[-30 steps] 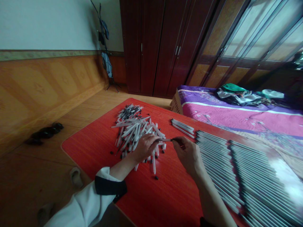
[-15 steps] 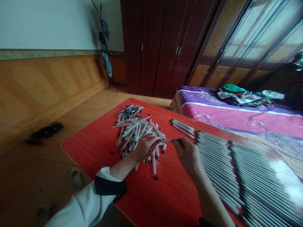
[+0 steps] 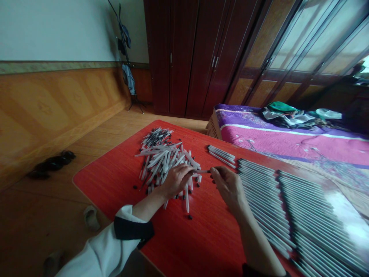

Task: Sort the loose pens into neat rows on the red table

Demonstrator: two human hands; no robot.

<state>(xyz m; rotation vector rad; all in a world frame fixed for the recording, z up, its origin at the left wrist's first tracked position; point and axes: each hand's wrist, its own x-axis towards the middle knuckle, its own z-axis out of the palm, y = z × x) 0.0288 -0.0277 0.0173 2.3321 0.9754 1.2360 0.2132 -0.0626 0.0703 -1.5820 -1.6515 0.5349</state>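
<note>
My left hand (image 3: 176, 180) is closed round a white pen barrel (image 3: 201, 172) above the red table (image 3: 115, 173). Just to its right, my right hand (image 3: 227, 184) pinches the barrel's other end, fingers pressed together; what sits in the pinch is too small to make out. A loose heap of white barrels and black-tipped refills (image 3: 163, 156) lies just behind my left hand. Small black caps (image 3: 190, 217) are scattered round it. Long neat rows of assembled pens (image 3: 291, 211) lie at my right hand's side.
A short row of pens (image 3: 221, 153) lies apart near the table's far edge. A bed with a pink and purple cover (image 3: 288, 138) stands behind the table. Dark wardrobes (image 3: 196, 54), a coat stand (image 3: 127, 57) and dark shoes (image 3: 50, 164) on the floor are around.
Both hands have stayed on the same pen between them with only slight finger movement. The view has shifted a little.
</note>
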